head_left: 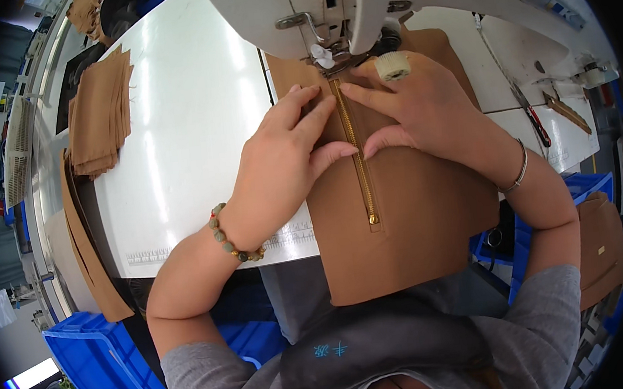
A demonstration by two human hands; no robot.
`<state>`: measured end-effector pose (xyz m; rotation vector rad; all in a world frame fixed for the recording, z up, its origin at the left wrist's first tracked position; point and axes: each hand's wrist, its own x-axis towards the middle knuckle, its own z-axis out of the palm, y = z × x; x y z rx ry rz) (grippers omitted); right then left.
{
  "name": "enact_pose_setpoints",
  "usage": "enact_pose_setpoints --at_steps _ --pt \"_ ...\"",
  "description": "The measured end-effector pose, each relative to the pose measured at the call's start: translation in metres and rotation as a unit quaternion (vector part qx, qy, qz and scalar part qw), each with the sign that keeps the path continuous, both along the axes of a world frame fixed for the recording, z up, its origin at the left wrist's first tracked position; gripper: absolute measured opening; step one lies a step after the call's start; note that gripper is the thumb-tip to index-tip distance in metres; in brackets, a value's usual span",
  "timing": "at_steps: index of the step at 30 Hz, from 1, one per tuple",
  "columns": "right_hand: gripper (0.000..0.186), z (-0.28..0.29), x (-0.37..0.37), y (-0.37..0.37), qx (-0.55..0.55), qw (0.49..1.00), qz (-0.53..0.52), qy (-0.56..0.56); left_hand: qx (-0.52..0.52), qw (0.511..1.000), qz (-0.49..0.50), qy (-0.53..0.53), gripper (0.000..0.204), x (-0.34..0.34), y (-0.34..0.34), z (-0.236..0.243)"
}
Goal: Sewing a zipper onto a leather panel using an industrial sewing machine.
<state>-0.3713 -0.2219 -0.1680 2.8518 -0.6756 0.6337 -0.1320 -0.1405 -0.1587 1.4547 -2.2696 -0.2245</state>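
A brown fabric panel (410, 223) lies under the head of a white sewing machine (376, 3) and hangs over the table's front edge. Set into it is a gold-toothed zipper (354, 146), running from the presser foot (326, 63) toward me, its pull at the near end. My left hand (285, 145) rests on the fabric left of the zipper, fingers stretched out. On the other side, my right hand (415, 104) lies with fingers spread, its fingertips close to the foot. Both thumbs touch down beside the zipper. A pale roll-shaped piece (392, 66) sits at my right knuckles.
A stack of brown fabric pieces (100, 113) lies at the table's left, with long brown strips (86, 244) hanging off that edge. Red-handled scissors (535, 123) lie at the right. Blue bins (112, 367) stand below. A ruler strip (176, 254) runs along the front edge.
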Motion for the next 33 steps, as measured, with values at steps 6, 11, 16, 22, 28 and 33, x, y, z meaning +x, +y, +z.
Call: enact_pose_setpoints --at_steps 6,11,16,22,28,33 --pt "0.081 0.003 -0.002 0.005 0.045 0.999 -0.004 -0.002 -0.005 1.0 -0.005 0.009 0.071 -0.002 0.001 -0.001" --pt "0.081 0.002 0.001 0.007 0.035 0.999 -0.005 0.001 -0.026 0.998 -0.038 -0.044 0.073 0.0 -0.002 0.0" --pt "0.081 0.002 0.001 0.007 0.027 1.0 -0.005 -0.002 -0.028 0.998 -0.037 -0.05 0.073 0.001 -0.004 0.002" --pt "0.08 0.001 0.001 0.006 0.039 0.999 -0.007 -0.001 -0.044 0.995 -0.043 -0.08 0.072 0.003 -0.007 0.003" --pt "0.076 0.007 -0.003 0.018 0.031 1.0 -0.003 0.002 -0.05 0.994 -0.045 -0.09 0.071 0.006 -0.005 0.001" --pt "0.078 0.021 -0.022 0.103 0.193 0.98 0.057 -0.004 -0.017 0.999 -0.014 -0.023 0.059 0.011 0.034 0.001"
